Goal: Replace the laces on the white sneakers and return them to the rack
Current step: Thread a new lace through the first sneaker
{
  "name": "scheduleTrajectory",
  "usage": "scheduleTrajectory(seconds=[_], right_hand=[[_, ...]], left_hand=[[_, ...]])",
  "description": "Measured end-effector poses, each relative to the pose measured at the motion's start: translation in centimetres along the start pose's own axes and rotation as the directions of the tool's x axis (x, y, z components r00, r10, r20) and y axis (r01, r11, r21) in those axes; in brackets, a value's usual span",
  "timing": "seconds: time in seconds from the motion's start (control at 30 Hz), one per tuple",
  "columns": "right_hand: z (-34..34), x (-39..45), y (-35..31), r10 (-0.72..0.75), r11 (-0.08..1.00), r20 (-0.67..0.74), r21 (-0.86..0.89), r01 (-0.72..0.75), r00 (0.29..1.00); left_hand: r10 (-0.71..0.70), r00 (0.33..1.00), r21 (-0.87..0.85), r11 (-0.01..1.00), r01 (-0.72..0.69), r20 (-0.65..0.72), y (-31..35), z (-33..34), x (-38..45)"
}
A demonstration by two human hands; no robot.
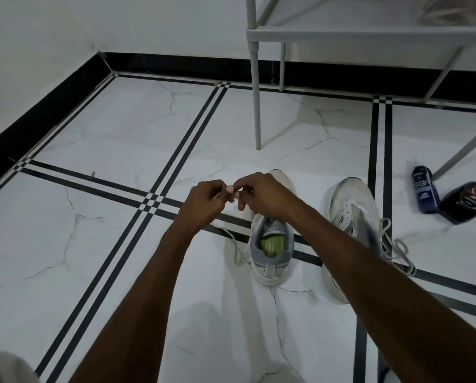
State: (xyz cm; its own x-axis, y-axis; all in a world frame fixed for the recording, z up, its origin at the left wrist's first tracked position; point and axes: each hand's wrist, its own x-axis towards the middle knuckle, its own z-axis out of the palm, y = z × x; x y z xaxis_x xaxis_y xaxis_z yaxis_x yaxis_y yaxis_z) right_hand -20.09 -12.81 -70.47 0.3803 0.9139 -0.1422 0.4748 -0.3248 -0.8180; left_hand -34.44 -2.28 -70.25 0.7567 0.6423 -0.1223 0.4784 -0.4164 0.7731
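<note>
The near sneaker (270, 244) stands on the floor (107, 244) with its heel toward the camera; inside its grey collar lies a green insole. Right of it stands the second sneaker (350, 217), its tongue raised and a loose lace (397, 250) spilling over its right side. Beyond and right of that sneaker lie a dark blue bottle (424, 193) and, touching it, a black container (466, 201). The floor is white marble-look tile crossed by black double stripes, with a black skirting below white walls. The rack (369, 31), pale grey, stands beyond the near sneaker. Above that sneaker's toe, the left hand (203, 203) and right hand (261, 193) meet, fingers curled, pinching a white lace (232, 239) that trails down the sneaker's left side.
</note>
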Motion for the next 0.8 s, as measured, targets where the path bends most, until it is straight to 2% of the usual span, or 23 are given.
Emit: scheduleTrajectory(seconds=[0.17, 0.27, 0.4, 0.57, 0.67, 0.73, 0.8], right_hand=[[0.1, -0.3, 0.7, 0.033, 0.997, -0.063, -0.068, -0.037, 0.997], [0.0, -0.4, 1.2, 0.049, 0.997, -0.112, -0.052, -0.055, 0.993], [0.4, -0.5, 1.5, 0.075, 0.995, -0.114, -0.061, -0.082, 0.991], [1.4, -0.8, 1.6, 0.073, 0.991, -0.087, -0.108, -0.082, 0.994], [1.3, -1.3, 2.2, 0.051, 0.987, -0.112, -0.144, -0.067, 0.992], [0.7, -2.0, 2.9, 0.059, 0.988, -0.144, -0.136, -0.079, 0.988], [-0.4, -3.0, 3.7, 0.09, 0.988, -0.236, -0.1, -0.116, 0.968]], left_hand=[[0.009, 0.987, 0.021, 1.0, -0.005, -0.161, -1.4, -1.2, 0.5], [-0.085, 0.971, -0.158, 0.986, 0.051, -0.222, -2.0, -2.0, 0.5], [-0.197, 0.956, -0.476, 0.876, 0.072, -0.219, -0.6, -1.0, 0.2], [-0.175, 0.979, -0.635, 0.769, 0.071, -0.102, 1.5, 1.1, 0.6], [-0.165, 0.983, -0.682, 0.728, 0.067, -0.08, 1.9, 2.0, 0.7], [-0.14, 0.986, -0.662, 0.748, 0.049, -0.085, 1.7, 2.4, 0.9], [-0.095, 0.993, -0.62, 0.784, 0.027, -0.077, 1.5, 2.7, 1.2]])
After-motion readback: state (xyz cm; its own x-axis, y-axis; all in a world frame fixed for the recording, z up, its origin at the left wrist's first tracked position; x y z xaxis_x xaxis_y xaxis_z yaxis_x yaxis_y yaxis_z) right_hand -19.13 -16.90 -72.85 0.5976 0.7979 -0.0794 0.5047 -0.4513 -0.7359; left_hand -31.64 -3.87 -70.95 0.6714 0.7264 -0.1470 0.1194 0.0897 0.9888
